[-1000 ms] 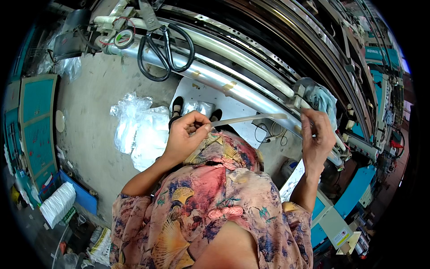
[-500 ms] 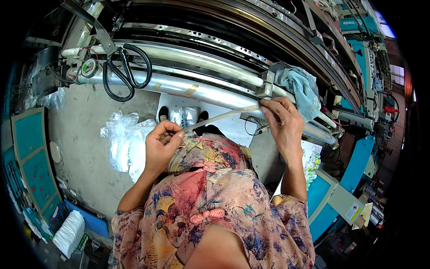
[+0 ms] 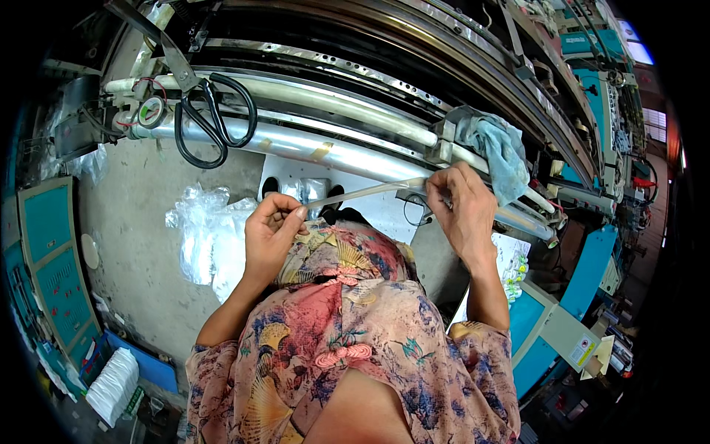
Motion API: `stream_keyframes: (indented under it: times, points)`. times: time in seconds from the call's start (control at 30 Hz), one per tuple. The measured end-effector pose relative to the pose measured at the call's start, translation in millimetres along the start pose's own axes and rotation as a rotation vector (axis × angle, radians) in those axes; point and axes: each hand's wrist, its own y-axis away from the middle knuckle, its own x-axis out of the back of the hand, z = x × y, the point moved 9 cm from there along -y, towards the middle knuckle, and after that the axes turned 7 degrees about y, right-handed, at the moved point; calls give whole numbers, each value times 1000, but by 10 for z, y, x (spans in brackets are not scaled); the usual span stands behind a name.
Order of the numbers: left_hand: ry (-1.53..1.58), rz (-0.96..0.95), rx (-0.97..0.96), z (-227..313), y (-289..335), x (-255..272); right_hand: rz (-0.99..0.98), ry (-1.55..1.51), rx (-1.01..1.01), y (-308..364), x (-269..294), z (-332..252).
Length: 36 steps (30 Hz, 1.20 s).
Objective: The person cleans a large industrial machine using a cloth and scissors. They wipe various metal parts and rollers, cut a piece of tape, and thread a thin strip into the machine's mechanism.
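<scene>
Between my two hands stretches a narrow beige strip [image 3: 366,192], nearly straight and rising a little to the right. My left hand [image 3: 272,231] pinches one end between thumb and fingertip, its other fingers curled in. The other end is pinched by my right hand [image 3: 464,207], held higher and close to the long silvery roller [image 3: 347,157] of the machine. Whether the strip is tape or plain plastic film I cannot tell. A blue-grey cloth [image 3: 494,144] hangs over the bars just beyond my right hand.
Large black-handled scissors [image 3: 214,122] rest on the machine's bars at the left, beside a green-and-white tape roll [image 3: 151,112]. Clear plastic film [image 3: 203,237] lies in a heap on the floor. A teal cabinet [image 3: 55,259] stands far left, with teal machine parts at the right.
Both hands have shifted slightly, the left a little upward and to the right, the right a little to the left. The strip is still held at both ends.
</scene>
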Motion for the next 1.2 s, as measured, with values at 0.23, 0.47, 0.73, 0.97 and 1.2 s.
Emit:
stream_keyframes:
  times: [0.23, 0.47, 0.73, 0.97, 1.2]
  points:
    - [-44, 29, 7, 35, -105, 5, -104, -94, -1, 161, 21, -168]
    - [-95, 14, -5, 119, -137, 9, -128, -406, -119, 268, 283, -94]
    - [-315, -132, -274, 847, -10, -633, 194, -208, -165, 426, 573, 357]
    - [-615, -159, -672, 1231, -12, -1303, 415, -197, -111, 475, 958, 766]
    - [-618, -21, -706, 1369, -312, -1488, 449, -224, -85, 442, 973, 934]
